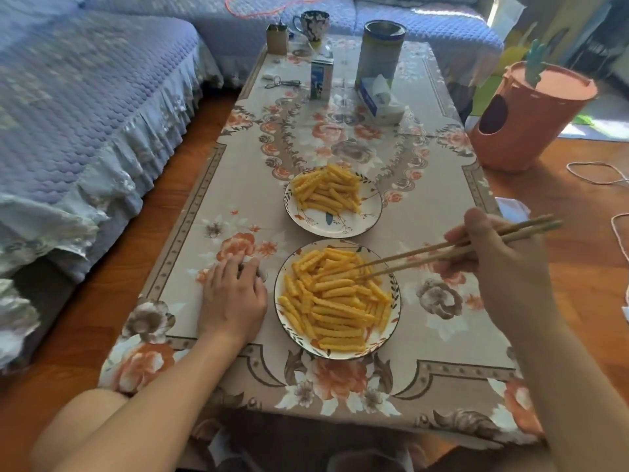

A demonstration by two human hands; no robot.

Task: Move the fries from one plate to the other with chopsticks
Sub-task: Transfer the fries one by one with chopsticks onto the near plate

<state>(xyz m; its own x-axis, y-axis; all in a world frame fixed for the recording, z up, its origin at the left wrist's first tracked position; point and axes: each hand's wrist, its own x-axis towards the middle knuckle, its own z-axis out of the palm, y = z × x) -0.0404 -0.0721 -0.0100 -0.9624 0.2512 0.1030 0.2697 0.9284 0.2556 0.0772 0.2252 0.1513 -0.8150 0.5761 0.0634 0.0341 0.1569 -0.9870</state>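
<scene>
Two white plates with leaf-patterned rims hold yellow crinkle-cut fries. The near plate [393, 330] carries a big pile of fries [335, 301]. The far plate [335, 226] holds a smaller pile of fries [328, 189]. My right hand [500, 264] grips a pair of wooden chopsticks [442, 250]; their tips sit slightly apart among the fries at the upper right of the near plate. I cannot tell whether a fry is pinched between them. My left hand [235, 294] rests flat on the tablecloth just left of the near plate.
The floral tablecloth [425, 386] covers a low table. At its far end stand a tall tin [379, 52], a tissue pack [381, 98], a small carton [320, 78], a mug [311, 23] and scissors [282, 84]. An orange bin [524, 114] stands right; a sofa [78, 107] lies left.
</scene>
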